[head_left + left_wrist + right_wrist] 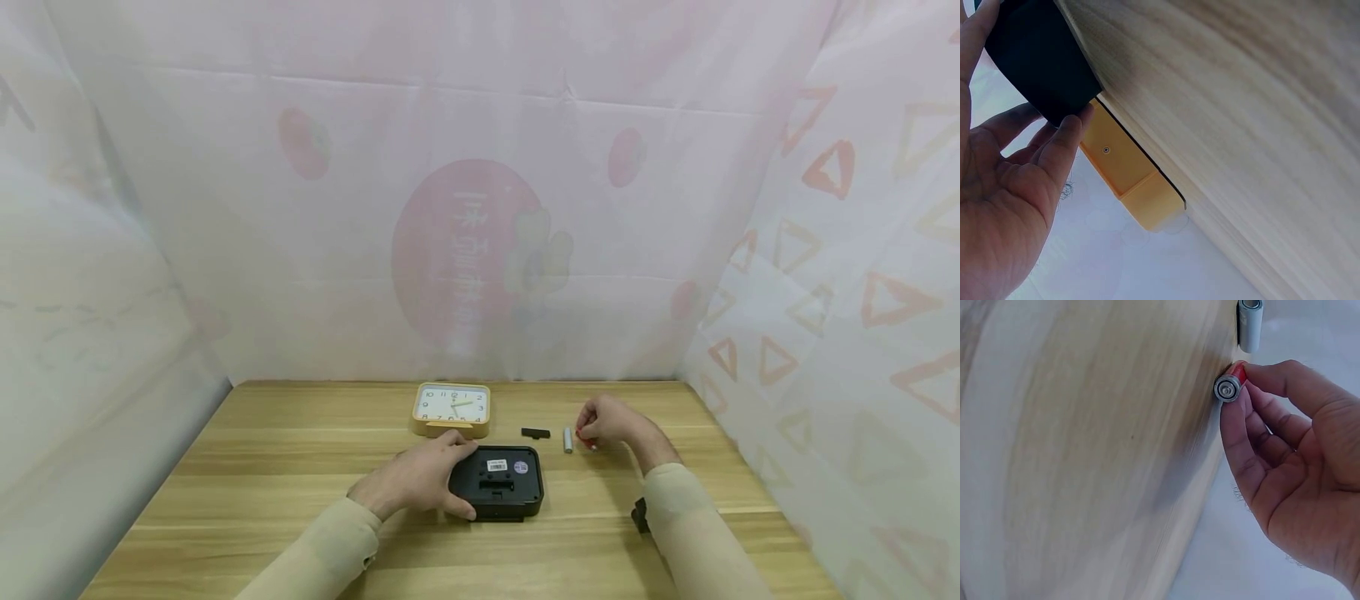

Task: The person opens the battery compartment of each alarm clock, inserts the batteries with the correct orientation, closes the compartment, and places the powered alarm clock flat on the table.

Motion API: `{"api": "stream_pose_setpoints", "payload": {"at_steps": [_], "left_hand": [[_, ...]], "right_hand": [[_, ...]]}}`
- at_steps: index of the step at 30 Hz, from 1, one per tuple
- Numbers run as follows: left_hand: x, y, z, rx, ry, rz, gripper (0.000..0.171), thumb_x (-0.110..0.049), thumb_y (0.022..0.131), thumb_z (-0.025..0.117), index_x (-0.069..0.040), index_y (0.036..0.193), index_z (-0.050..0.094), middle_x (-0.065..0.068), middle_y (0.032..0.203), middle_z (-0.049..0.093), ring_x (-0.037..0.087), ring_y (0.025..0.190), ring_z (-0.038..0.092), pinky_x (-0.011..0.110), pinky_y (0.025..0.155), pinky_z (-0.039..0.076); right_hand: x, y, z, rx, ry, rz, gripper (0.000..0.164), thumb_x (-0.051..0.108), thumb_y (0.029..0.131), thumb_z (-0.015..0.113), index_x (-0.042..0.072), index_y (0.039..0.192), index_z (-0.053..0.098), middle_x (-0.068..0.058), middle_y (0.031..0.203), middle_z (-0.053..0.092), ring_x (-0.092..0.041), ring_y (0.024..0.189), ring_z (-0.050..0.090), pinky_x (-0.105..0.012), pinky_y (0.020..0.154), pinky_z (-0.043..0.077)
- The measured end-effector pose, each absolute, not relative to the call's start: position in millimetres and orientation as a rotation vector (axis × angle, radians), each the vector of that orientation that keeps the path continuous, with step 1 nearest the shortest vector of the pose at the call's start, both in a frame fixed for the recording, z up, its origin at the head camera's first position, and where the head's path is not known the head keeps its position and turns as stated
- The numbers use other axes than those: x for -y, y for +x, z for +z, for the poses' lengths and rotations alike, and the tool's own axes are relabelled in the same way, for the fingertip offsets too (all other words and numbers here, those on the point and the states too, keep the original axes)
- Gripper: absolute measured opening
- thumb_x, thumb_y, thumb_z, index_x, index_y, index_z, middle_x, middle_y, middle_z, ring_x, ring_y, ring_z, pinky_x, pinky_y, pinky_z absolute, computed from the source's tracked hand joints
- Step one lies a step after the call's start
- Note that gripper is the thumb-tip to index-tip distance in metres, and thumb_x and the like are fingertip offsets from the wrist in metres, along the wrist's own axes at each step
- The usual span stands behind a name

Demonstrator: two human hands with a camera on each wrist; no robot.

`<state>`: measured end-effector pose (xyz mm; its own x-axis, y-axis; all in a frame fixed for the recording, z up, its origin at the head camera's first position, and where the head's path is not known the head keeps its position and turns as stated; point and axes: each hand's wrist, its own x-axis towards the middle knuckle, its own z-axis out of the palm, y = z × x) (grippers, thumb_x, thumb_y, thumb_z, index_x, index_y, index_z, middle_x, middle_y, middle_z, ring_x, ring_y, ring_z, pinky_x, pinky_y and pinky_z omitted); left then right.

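Note:
A black clock (528, 487) lies face down, its battery slot (497, 485) uncovered, with labels on its back. My left hand (423, 479) grips the left end of this clock, thumb on the near side and fingers on the far side. Between thumb and fingers, my right hand (609, 421) pinches a red battery (1239, 373) low over the table; its metal end shows in the right wrist view. Just left of that hand lies a grey battery (567, 440). A small black battery cover (536, 433) is farther left, behind the black clock.
A yellow clock (452, 403) stands behind the black one, its dial tilted up. The wooden table (247, 492) ends at a printed cloth backdrop (337, 275), with cloth on both sides. Something black (640, 515) shows beside the right sleeve.

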<state>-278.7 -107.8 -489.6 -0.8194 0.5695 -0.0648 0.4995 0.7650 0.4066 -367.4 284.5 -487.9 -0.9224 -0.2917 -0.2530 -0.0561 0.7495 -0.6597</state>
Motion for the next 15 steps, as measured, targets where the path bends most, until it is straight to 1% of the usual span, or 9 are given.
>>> {"api": "stream_pose_setpoints", "payload": {"at_steps": [6,10,15], "left_hand": [[107.9,-278.8,-489.9,-2.779,0.853,0.561,0.112,-0.060,0.084,0.105,-0.010,0.173,0.059,0.006,0.158,0.065,0.022,0.126,0.069,0.052,0.115,0.065],[108.0,-278.3,-489.5,-2.777,0.853,0.564,0.112,-0.059,0.084,0.106,-0.010,0.173,0.059,0.006,0.159,0.065,0.023,0.127,0.070,0.052,0.116,0.064],[108.7,-278.4,-489.3,-2.775,0.856,0.577,0.112,-0.058,0.083,0.106,-0.010,0.172,0.059,0.006,0.158,0.066,0.023,0.127,0.070,0.052,0.116,0.064]], "right_hand": [[-282.6,-364.5,-486.9,-2.633,-0.258,-0.958,0.005,-0.003,0.105,0.083,-0.005,0.105,0.078,-0.012,0.094,0.079,-0.018,0.083,0.073,-0.031,0.075,0.064],[-281.9,-363.2,-488.1,-2.650,-0.252,-0.953,0.007,-0.002,0.104,0.084,-0.003,0.103,0.078,-0.011,0.091,0.079,-0.017,0.081,0.073,-0.030,0.074,0.063],[-281.4,-361.6,-489.0,-2.685,-0.260,-0.925,0.008,-0.003,0.103,0.085,-0.003,0.104,0.078,-0.009,0.092,0.078,-0.017,0.081,0.072,-0.030,0.074,0.064]]}}
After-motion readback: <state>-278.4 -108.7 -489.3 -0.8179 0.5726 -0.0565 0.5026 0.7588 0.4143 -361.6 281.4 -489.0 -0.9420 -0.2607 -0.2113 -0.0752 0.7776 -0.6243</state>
